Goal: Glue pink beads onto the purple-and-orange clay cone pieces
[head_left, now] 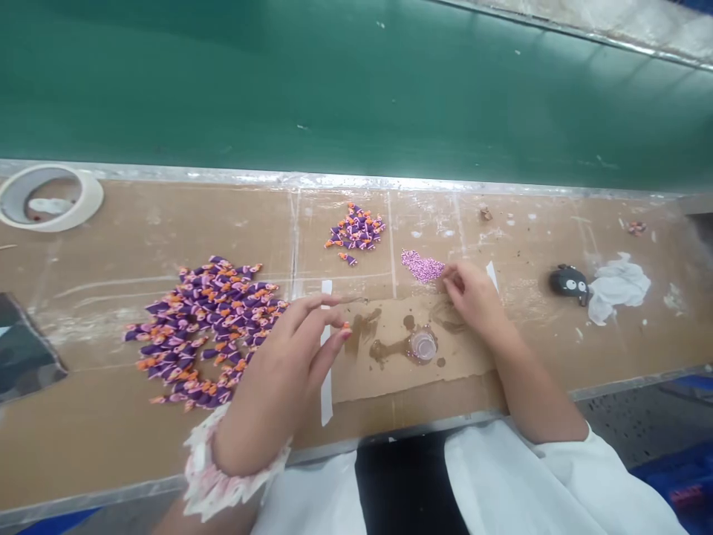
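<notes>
Workshop, cardboard-covered bench [100,438], piled small pieces [217,303]

Spread across the worktable [100,431]
The larger heap [223,305] lies left; the smaller heap [359,229] sits behind the cardboard sheet [379,380], beads [423,268] to its right. A cup [423,346] stands on the sheet. A tape roll [88,204] lies far left at the back, a cloth [619,288] far right.
</notes>
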The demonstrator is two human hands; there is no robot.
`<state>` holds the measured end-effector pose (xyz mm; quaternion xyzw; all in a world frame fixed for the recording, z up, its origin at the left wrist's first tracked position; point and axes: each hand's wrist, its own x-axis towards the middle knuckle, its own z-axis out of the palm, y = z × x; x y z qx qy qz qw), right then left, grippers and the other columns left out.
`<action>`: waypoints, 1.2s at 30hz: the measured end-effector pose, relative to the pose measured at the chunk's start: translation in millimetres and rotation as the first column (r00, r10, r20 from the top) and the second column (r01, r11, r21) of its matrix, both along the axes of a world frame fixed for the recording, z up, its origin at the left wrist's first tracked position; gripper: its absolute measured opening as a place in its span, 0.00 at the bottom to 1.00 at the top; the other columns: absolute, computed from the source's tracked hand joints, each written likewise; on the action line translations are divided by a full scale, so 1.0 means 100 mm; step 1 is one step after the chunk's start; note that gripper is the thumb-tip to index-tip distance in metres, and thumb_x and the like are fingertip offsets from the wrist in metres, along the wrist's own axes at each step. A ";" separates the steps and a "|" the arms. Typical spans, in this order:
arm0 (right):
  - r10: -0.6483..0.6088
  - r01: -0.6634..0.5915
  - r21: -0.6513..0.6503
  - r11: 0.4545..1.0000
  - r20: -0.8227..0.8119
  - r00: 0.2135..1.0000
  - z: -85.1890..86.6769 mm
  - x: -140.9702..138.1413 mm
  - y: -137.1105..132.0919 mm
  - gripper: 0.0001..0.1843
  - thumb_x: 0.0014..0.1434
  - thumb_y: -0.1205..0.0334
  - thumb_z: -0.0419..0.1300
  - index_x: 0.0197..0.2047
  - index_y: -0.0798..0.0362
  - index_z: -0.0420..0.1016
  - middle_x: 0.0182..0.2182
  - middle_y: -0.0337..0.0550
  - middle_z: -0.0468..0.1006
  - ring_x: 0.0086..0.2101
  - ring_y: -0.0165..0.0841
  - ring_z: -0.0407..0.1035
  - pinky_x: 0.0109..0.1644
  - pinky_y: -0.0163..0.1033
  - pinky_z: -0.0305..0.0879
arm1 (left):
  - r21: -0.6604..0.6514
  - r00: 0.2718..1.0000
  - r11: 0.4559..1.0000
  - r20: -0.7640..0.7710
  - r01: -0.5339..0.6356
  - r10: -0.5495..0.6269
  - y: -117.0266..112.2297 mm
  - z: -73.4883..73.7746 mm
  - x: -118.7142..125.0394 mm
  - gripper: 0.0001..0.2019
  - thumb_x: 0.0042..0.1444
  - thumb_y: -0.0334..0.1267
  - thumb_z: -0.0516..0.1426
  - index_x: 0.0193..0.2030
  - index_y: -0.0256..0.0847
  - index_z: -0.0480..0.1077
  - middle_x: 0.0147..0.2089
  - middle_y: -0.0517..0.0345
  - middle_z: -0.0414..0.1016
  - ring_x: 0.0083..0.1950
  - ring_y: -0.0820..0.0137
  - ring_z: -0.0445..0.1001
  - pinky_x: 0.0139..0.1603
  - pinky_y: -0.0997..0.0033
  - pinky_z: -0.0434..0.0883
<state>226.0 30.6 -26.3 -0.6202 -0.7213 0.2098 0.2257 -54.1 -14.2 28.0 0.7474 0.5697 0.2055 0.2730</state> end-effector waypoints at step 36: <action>0.001 -0.002 0.026 1.000 0.027 1.000 0.01 0.03 -0.02 0.06 0.61 0.69 0.54 0.38 0.50 0.70 0.31 0.41 0.74 0.30 0.33 0.66 0.34 0.38 0.61 | -0.702 0.168 0.698 0.712 0.144 0.682 0.26 -0.19 0.47 0.17 0.41 0.41 0.72 0.35 0.44 0.72 0.23 0.68 0.69 0.22 0.81 0.64 0.20 0.84 0.65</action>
